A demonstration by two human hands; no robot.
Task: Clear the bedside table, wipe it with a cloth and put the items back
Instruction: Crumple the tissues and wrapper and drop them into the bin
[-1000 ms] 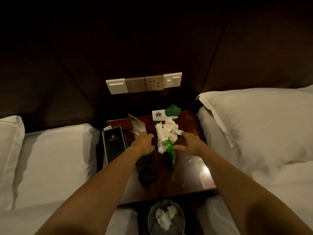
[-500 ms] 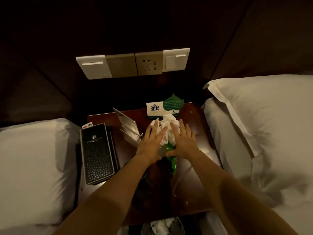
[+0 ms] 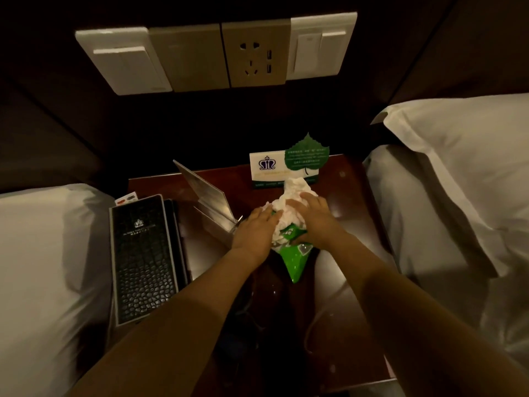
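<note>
Both hands were on a pile of rubbish near the middle of the bedside table (image 3: 349,202), toward its rear edge. The left hand (image 3: 254,232) lay palm-down against the left side of the crumpled white tissues (image 3: 289,202), fingers together and curved over them. The right hand (image 3: 312,220) pressed on the right side, fingers slightly spread and closed down on tissue and the green wrapper (image 3: 296,259) beneath; the wrapper's pointed end stuck out toward the front edge. The hands cupped the pile between them.

At the rear edge, touching the tissues, stood a white card with a green leaf (image 3: 289,166). A folded metallic stand (image 3: 206,196) sat just left of the left hand. A black textured folder (image 3: 143,262) lay at the left edge, overhanging onto the left bed (image 3: 43,253). A pillow (image 3: 458,156) lay on the right. A switch and socket panel (image 3: 217,53) was on the wall above.
</note>
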